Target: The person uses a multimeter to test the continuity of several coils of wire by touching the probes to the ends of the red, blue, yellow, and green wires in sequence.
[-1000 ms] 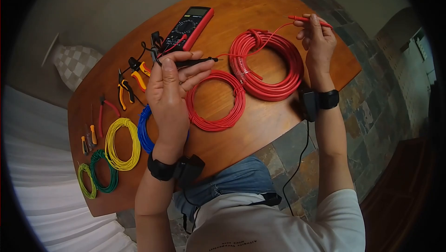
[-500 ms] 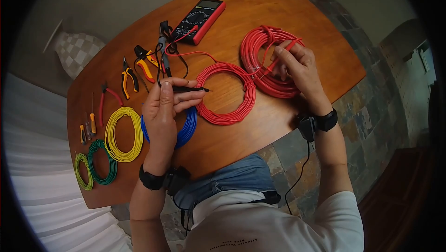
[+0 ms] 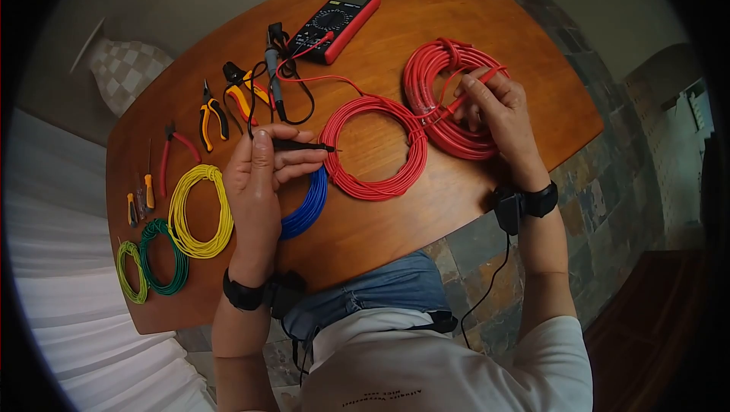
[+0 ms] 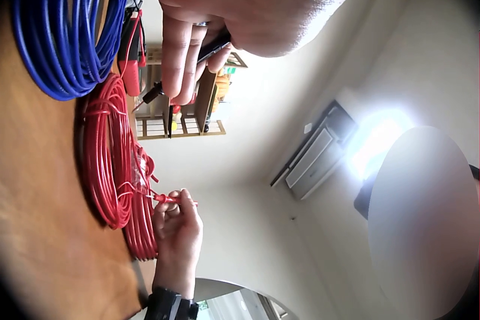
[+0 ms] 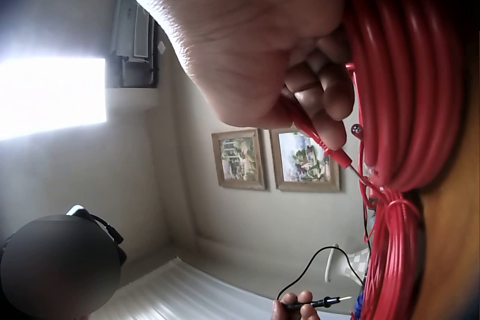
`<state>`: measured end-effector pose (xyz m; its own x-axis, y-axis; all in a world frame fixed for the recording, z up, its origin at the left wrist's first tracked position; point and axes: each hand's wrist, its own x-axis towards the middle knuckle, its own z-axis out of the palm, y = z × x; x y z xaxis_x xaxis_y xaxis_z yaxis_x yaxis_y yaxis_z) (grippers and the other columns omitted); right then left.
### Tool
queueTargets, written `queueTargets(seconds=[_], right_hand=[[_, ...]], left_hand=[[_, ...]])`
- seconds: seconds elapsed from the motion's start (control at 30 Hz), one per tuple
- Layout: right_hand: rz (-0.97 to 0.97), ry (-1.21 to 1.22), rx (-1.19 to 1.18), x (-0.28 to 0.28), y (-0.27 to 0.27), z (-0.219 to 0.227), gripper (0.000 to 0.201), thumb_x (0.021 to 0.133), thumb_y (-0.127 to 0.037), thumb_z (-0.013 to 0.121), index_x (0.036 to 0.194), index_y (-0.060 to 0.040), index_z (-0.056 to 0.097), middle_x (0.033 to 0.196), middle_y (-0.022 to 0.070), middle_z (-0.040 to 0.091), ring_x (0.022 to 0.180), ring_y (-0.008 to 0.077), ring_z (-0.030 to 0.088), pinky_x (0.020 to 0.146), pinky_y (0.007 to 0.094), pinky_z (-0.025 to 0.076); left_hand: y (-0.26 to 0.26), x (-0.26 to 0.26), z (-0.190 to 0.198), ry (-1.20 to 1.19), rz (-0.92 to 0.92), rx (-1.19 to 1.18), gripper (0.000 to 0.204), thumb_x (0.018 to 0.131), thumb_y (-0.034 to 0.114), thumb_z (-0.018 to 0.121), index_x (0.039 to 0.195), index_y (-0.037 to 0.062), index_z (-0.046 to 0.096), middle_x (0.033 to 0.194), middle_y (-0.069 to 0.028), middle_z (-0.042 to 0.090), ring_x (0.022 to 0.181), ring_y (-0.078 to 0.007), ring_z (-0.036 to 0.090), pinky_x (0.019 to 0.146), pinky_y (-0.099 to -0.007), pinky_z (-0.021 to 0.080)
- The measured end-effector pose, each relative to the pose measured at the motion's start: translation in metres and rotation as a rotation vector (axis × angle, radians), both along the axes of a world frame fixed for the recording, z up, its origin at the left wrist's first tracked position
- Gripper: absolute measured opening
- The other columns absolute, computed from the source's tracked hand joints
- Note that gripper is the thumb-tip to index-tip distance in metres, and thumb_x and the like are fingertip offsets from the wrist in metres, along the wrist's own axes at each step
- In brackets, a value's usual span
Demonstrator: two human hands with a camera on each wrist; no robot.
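Note:
My left hand [image 3: 255, 191] pinches a black multimeter probe [image 3: 304, 145] between thumb and fingers, its metal tip pointing right beside the thinner red wire coil [image 3: 357, 190]. In my right hand [image 3: 502, 115] is the red probe [image 5: 339, 157], gripped with the tip pointing down and left. That tip is close to where the thinner coil meets the thick red cable coil [image 3: 424, 81]. A red lead runs to the red and black multimeter [image 3: 334, 23], which lies behind the coils. Part of the blue wire coil [image 3: 308, 210] is hidden behind my left hand.
Yellow [image 3: 179, 207], dark green [image 3: 182, 269] and light green [image 3: 124, 275] wire coils lie at the left. Behind them are red-handled pliers [image 3: 166, 161], screwdrivers [image 3: 149, 191], yellow-and-black pliers [image 3: 204, 127], a wire stripper [image 3: 239, 100] and a grey tool [image 3: 273, 70].
My right hand has moved left and down with the red probe, from beyond the thick coil to over it. My left hand has drawn slightly left and down with the black probe.

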<state>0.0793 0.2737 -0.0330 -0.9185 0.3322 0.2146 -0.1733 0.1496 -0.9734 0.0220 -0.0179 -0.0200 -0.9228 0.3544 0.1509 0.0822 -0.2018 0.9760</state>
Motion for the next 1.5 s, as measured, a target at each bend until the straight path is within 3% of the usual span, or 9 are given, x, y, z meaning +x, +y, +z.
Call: queueTargets(seconds=[0.37, 1.5], right_hand=[[0.017, -0.055, 0.042, -0.001, 0.0017, -0.0013, 0.023, 0.094, -0.021, 0.052, 0.083, -0.0021, 0.06, 0.055, 0.0027, 0.055, 0.048, 0.0071, 0.052, 0.045, 0.0191, 0.033], [0.003, -0.041, 0.016, 0.0002, 0.0051, -0.0042, 0.022, 0.094, -0.021, 0.053, 0.084, -0.0028, 0.06, 0.059, 0.0048, 0.06, 0.047, 0.0063, 0.051, 0.045, 0.018, 0.033]], left_hand=[[-0.0017, 0.0022, 0.003, -0.001, 0.01, -0.07, 0.035, 0.101, 0.025, 0.035, 0.101, -0.0045, 0.053, 0.093, -0.0164, 0.062, 0.074, -0.0199, 0.067, 0.064, -0.0269, 0.056], [-0.0016, 0.0021, 0.0011, -0.024, -0.038, -0.071, 0.034, 0.101, 0.025, 0.035, 0.101, -0.004, 0.053, 0.094, -0.0167, 0.062, 0.077, -0.0205, 0.068, 0.067, -0.0266, 0.056]])
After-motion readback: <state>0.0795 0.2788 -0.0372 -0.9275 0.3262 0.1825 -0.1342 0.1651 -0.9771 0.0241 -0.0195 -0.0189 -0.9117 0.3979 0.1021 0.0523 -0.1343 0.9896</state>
